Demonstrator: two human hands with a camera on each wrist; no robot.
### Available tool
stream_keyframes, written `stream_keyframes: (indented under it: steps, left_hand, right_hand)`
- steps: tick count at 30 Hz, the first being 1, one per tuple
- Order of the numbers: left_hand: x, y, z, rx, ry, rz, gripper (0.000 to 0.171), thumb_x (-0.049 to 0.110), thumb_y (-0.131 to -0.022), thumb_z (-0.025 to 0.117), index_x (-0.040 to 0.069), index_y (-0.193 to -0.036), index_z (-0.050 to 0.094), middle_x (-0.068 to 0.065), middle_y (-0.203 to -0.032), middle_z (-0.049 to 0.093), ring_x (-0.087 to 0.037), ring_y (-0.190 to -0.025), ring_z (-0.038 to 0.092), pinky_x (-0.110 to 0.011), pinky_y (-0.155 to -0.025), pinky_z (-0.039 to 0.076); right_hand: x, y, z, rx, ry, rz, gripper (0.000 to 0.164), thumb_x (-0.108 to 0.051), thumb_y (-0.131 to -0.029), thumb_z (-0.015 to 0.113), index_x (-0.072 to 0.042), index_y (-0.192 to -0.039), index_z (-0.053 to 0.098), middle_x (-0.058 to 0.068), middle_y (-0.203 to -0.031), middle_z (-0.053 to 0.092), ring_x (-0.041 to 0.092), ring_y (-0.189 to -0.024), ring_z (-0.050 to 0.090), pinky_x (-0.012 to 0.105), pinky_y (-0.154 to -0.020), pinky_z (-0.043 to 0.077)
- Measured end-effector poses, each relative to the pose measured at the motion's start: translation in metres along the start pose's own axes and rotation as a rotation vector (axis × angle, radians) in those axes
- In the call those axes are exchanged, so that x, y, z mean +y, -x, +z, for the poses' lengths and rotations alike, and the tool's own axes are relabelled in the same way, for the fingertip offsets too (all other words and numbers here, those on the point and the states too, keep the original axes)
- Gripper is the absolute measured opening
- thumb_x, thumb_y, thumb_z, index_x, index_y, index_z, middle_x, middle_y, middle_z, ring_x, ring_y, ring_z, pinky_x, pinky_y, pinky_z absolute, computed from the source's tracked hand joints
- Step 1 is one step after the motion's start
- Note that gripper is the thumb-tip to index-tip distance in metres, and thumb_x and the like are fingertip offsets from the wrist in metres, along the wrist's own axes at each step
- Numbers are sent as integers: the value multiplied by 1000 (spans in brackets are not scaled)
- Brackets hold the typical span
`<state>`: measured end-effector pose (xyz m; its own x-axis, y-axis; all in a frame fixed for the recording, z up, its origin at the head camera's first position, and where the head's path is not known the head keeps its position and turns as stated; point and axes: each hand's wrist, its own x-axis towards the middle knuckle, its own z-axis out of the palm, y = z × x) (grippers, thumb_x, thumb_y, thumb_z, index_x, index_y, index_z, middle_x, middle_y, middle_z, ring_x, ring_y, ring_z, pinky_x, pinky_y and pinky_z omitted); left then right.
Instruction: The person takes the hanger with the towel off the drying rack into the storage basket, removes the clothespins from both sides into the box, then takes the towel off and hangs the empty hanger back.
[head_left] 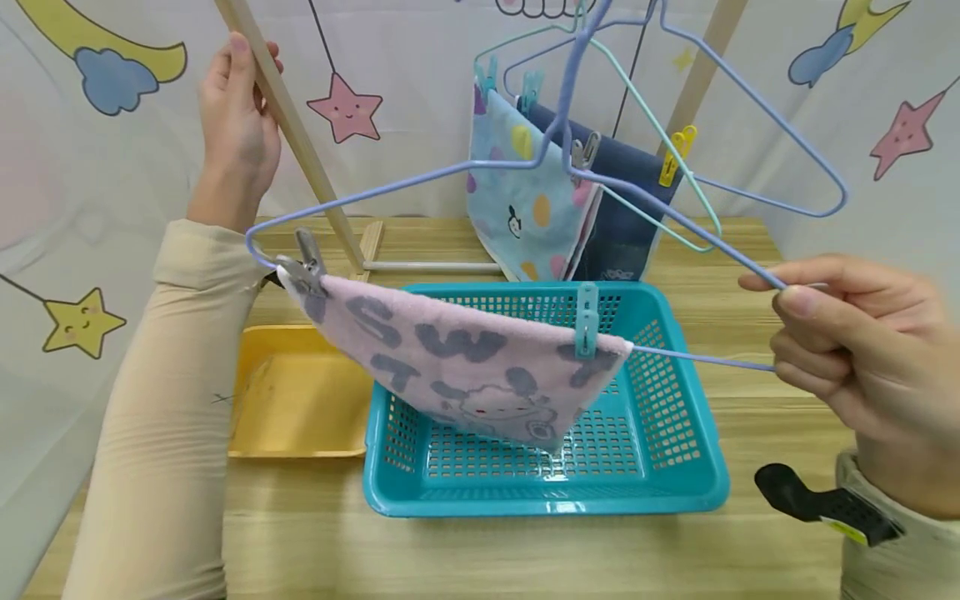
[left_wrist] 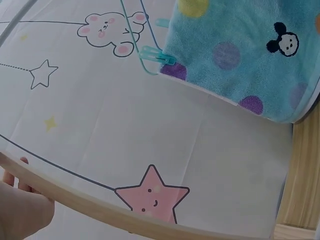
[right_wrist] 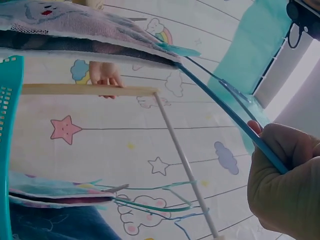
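Note:
My right hand (head_left: pixel 873 333) pinches the right corner of a periwinkle-blue clothes hanger (head_left: pixel 420 181). From the hanger's lower bar hangs a pink towel (head_left: pixel 480 367) with grey patterns. A grey clothespin (head_left: pixel 303 271) clips its left end, a teal clothespin (head_left: pixel 587 321) its right. My left hand (head_left: pixel 238 125) grips the left wooden post (head_left: pixel 296 137) of a drying rack, thumb in front. Behind, a light-blue dotted towel (head_left: pixel 517 208) and a dark blue cloth (head_left: pixel 618 225) hang on two other hangers. The hook's top is out of the head view.
Below the pink towel stands a teal perforated basket (head_left: pixel 547 507). A yellow tray (head_left: pixel 300 454) sits to its left on the wooden table (head_left: pixel 480 558). A white rod (head_left: pixel 435 267) runs low behind the basket. A patterned white curtain (head_left: pixel 420 50) forms the backdrop.

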<state>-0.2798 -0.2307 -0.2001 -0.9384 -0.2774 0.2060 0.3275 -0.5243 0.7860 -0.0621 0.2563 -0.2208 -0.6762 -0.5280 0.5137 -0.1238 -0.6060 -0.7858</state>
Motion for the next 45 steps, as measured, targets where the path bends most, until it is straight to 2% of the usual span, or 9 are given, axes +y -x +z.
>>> stream_keyframes:
  steps: [2, 5, 9, 13, 18, 26, 30, 38, 45]
  left_hand:
    - [2, 1, -1, 24, 19, 10, 20, 17, -106, 45, 8, -123, 54, -4, -111, 58, -13, -102, 56, -24, -98, 42]
    - [6, 4, -5, 106, 18, 35, 18, 15, -105, 51, 12, -123, 51, -3, -110, 58, -12, -99, 57, -23, -94, 45]
    - [13, 11, -11, 212, 39, 58, 7, 16, -106, 49, 12, -112, 51, -2, -97, 53, -12, -86, 51, -22, -78, 44]
    - [21, 23, -17, 221, 84, 84, 11, 17, -108, 46, 9, -102, 50, -3, -86, 49, -15, -75, 44, -24, -64, 38]
    - [27, 44, -21, 101, 46, 100, 13, 14, -107, 47, 5, -99, 50, -7, -83, 50, -18, -71, 45, -24, -61, 37]
    - [29, 84, -28, -187, -57, 26, 14, 11, -101, 58, 0, -95, 52, -11, -80, 51, -21, -70, 46, -23, -62, 46]
    - [28, 100, -31, -318, -186, 14, 13, 11, -101, 58, 1, -95, 55, -9, -82, 54, -20, -73, 47, -21, -67, 47]
    - [29, 125, -37, -487, -421, 2, 11, 8, -102, 56, -2, -96, 57, -7, -81, 57, -19, -78, 50, -20, -73, 50]
    - [29, 148, -39, -578, -647, 60, 13, 6, -100, 60, -7, -97, 60, -7, -81, 62, -17, -76, 56, -21, -76, 51]
  right_hand:
    - [3, 3, -1, -13, -17, 14, 46, 18, -101, 13, 26, -131, 46, 4, -62, 24, 11, -47, 22, 17, -41, 18]
    - [6, 8, -5, -33, -35, 32, 46, 18, -101, 11, 25, -132, 45, 4, -63, 25, 11, -49, 22, 17, -41, 18]
    - [9, 16, -10, -1, -38, 60, 48, 18, -101, 11, 24, -132, 47, 4, -63, 25, 11, -48, 22, 18, -41, 17]
    - [11, 19, -13, -10, -71, 66, 48, 18, -101, 11, 24, -132, 47, 5, -64, 24, 11, -49, 21, 18, -41, 17]
    - [16, 20, -14, -39, -100, 55, 48, 17, -102, 12, 23, -131, 49, 7, -67, 25, 11, -49, 21, 18, -42, 17]
    - [24, 25, -26, -80, -116, 64, 47, 18, -102, 13, 22, -131, 49, 7, -68, 24, 12, -50, 21, 18, -42, 16]
    - [30, 28, -37, -125, -125, 72, 46, 17, -102, 15, 22, -131, 50, 6, -67, 23, 11, -49, 20, 17, -41, 17]
    - [42, 32, -60, -170, -89, 108, 47, 17, -102, 14, 20, -134, 49, 5, -64, 25, 11, -46, 21, 18, -39, 17]
    - [48, 32, -74, -155, -50, 150, 52, 18, -101, 10, 18, -134, 50, 6, -64, 26, 12, -45, 22, 20, -39, 17]
